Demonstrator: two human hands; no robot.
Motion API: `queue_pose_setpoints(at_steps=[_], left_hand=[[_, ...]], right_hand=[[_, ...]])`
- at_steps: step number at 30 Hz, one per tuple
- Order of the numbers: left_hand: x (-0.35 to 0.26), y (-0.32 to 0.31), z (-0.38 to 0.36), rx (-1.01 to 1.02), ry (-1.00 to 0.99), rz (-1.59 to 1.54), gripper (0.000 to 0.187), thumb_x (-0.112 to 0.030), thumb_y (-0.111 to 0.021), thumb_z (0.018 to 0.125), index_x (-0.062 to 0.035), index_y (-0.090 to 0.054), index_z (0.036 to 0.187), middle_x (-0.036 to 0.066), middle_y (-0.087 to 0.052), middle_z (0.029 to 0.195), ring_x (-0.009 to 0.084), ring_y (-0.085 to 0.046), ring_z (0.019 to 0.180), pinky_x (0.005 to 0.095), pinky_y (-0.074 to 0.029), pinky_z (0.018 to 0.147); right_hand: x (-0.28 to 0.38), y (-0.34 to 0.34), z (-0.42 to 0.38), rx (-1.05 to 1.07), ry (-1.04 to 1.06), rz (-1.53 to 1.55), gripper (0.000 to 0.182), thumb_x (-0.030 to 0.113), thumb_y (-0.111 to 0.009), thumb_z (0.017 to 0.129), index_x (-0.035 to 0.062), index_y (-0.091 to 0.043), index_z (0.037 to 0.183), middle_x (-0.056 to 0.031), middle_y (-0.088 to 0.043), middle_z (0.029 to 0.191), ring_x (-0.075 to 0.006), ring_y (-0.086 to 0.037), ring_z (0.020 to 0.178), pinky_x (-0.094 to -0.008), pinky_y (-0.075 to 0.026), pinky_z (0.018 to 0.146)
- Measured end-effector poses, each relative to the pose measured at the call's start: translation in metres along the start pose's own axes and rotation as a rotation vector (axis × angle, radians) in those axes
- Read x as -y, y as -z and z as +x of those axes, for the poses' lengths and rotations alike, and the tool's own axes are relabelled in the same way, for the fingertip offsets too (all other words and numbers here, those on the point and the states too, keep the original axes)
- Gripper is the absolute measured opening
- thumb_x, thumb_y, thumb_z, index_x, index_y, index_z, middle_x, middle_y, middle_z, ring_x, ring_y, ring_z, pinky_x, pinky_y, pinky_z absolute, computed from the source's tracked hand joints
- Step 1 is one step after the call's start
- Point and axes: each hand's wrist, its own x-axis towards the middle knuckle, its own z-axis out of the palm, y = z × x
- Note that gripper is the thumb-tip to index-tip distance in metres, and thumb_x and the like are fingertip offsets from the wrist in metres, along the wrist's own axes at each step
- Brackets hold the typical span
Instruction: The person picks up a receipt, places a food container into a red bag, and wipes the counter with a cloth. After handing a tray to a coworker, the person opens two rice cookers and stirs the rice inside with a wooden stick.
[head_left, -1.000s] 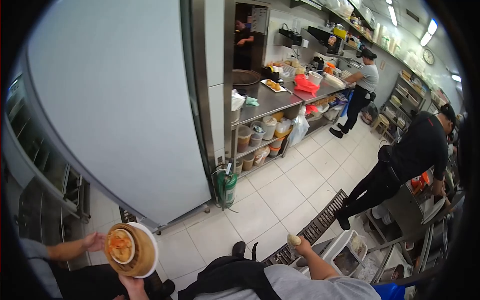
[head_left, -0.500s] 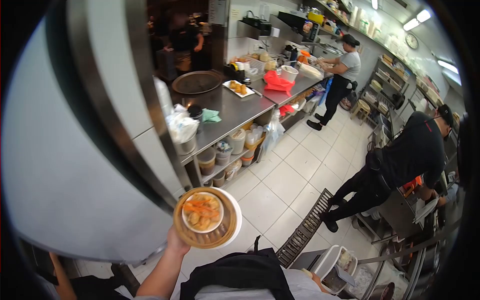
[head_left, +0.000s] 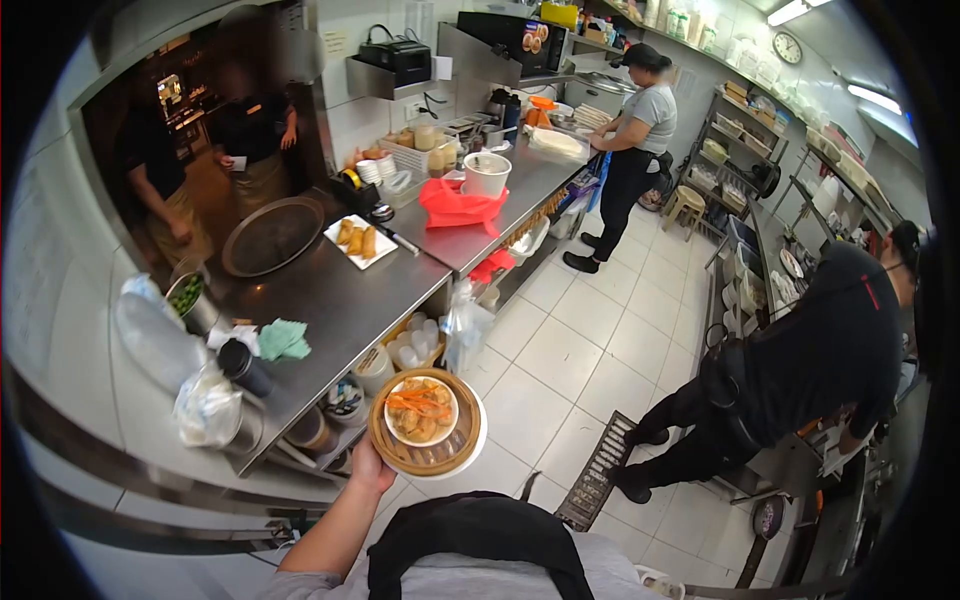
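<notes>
A bamboo steamer basket (head_left: 455, 452) rests on a white plate (head_left: 474, 464), and my left hand (head_left: 370, 466) grips both at their left edge. Inside the basket is a small white bowl of food (head_left: 421, 410) topped with orange strips. My right hand is out of the frame. The steel counter (head_left: 375, 300) lies beyond the basket, with a round brown tray (head_left: 272, 236) and a white square plate (head_left: 375, 260) of fried rolls on it.
One co-worker (head_left: 640, 130) stands at the counter's far end; another person in black (head_left: 810, 350) bends at the right. Two people (head_left: 250, 140) stand beyond the opening. A floor drain grate (head_left: 597, 475) and a stool (head_left: 684, 206) are on the tiled floor.
The view has shifted, bringing more of the counter and the opening into sight. My left hand still holds the basket and plate. A second person now shows beyond the opening.
</notes>
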Motion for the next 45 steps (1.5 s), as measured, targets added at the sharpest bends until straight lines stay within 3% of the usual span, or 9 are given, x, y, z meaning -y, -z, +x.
queue_pose_setpoints(at_steps=[8, 16, 25, 27, 32, 34, 35, 37, 45], left_hand=[[0.007, -0.054, 0.225, -0.045, -0.086, -0.104, 0.043, -0.026, -0.033, 0.103, 0.0009, -0.046, 0.134, 0.015, -0.053, 0.135, 0.026, -0.052, 0.124, 0.04, -0.044, 0.106], [-0.018, -0.082, 0.413, -0.106, -0.135, -0.181, 0.056, -0.041, -0.018, 0.105, -0.0037, -0.039, 0.141, 0.015, -0.046, 0.142, 0.0308, -0.046, 0.131, 0.0464, -0.037, 0.111], [-0.017, -0.095, 0.479, -0.368, -0.365, -0.1, 0.051, -0.039, -0.036, 0.103, -0.0032, -0.044, 0.137, 0.015, -0.053, 0.135, 0.0287, -0.053, 0.122, 0.0443, -0.043, 0.105], [-0.014, -0.115, 0.489, -0.377, -0.445, -0.028, 0.052, -0.038, -0.037, 0.101, -0.0027, -0.043, 0.138, 0.015, -0.052, 0.137, 0.0283, -0.052, 0.124, 0.0434, -0.042, 0.107], [0.019, -0.105, 0.509, -0.386, -0.719, -0.05, 0.08, -0.067, -0.022, 0.096, -0.0058, -0.029, 0.148, 0.013, -0.037, 0.15, 0.0299, -0.036, 0.138, 0.0441, -0.026, 0.116], [0.019, -0.169, 0.517, -0.567, -0.921, -0.149, 0.054, -0.024, -0.071, 0.087, -0.0056, -0.048, 0.131, 0.017, -0.057, 0.124, 0.0316, -0.058, 0.111, 0.0417, -0.047, 0.094], [0.024, -0.171, 0.527, -0.58, -0.946, -0.153, 0.054, -0.024, -0.071, 0.087, -0.0056, -0.048, 0.131, 0.017, -0.057, 0.124, 0.0316, -0.058, 0.111, 0.0417, -0.047, 0.094], [0.036, -0.146, 0.531, -0.635, -0.886, -0.133, 0.082, -0.067, -0.017, 0.096, -0.0054, -0.029, 0.148, 0.012, -0.034, 0.152, 0.0299, -0.033, 0.139, 0.0433, -0.023, 0.117], [0.046, -0.161, 0.552, -1.027, -1.135, -0.005, 0.086, -0.068, -0.014, 0.096, 0.001, -0.043, 0.138, 0.014, -0.052, 0.137, 0.0266, -0.047, 0.128, 0.0391, -0.032, 0.112]], right_hand=[[0.312, 0.177, 0.224, -0.066, 0.357, 0.057, 0.04, 0.01, -0.066, 0.078, 0.0073, -0.061, 0.118, -0.0172, -0.068, 0.108, -0.0322, -0.064, 0.105, -0.0381, -0.049, 0.089], [0.353, 0.226, 0.409, 0.066, 0.278, 0.169, 0.033, 0.007, -0.064, 0.08, 0.0036, -0.062, 0.113, -0.0156, -0.069, 0.103, -0.0296, -0.066, 0.098, -0.0377, -0.051, 0.086], [0.419, 0.386, 0.674, -0.125, 0.358, 0.595, 0.03, 0.011, -0.06, 0.083, -0.0019, -0.063, 0.109, -0.0093, -0.07, 0.096, -0.0196, -0.065, 0.091, -0.036, -0.053, 0.078], [0.561, 0.474, 0.703, -0.103, 0.468, 0.594, 0.027, 0.013, -0.058, 0.083, 0.0011, -0.062, 0.106, -0.0071, -0.066, 0.093, -0.017, -0.062, 0.081, -0.0342, -0.051, 0.068], [0.831, 0.614, 0.876, 0.156, 0.778, 1.257, 0.048, 0.008, -0.06, 0.081, 0.0052, -0.048, 0.128, -0.0076, -0.057, 0.118, -0.0222, -0.057, 0.11, -0.0392, -0.046, 0.096], [0.936, 0.672, 0.916, 0.201, 0.908, 1.371, 0.044, 0.011, -0.06, 0.083, 0.0062, -0.049, 0.126, -0.0071, -0.056, 0.12, -0.0212, -0.056, 0.111, -0.0386, -0.047, 0.097], [0.983, 0.699, 0.954, 0.264, 0.948, 1.4, 0.042, 0.014, -0.061, 0.085, 0.0066, -0.05, 0.125, -0.007, -0.056, 0.119, -0.0212, -0.057, 0.11, -0.0387, -0.048, 0.095], [1.065, 0.752, 1.016, 0.293, 0.978, 1.406, 0.038, 0.02, -0.063, 0.086, 0.0073, -0.053, 0.121, -0.0069, -0.058, 0.115, -0.0215, -0.06, 0.105, -0.0392, -0.05, 0.092], [1.243, 0.818, 1.153, 0.288, 1.282, 1.291, 0.045, 0.026, -0.058, 0.092, 0.0033, -0.051, 0.13, -0.0108, -0.06, 0.121, -0.0246, -0.06, 0.109, -0.0406, -0.052, 0.089]])
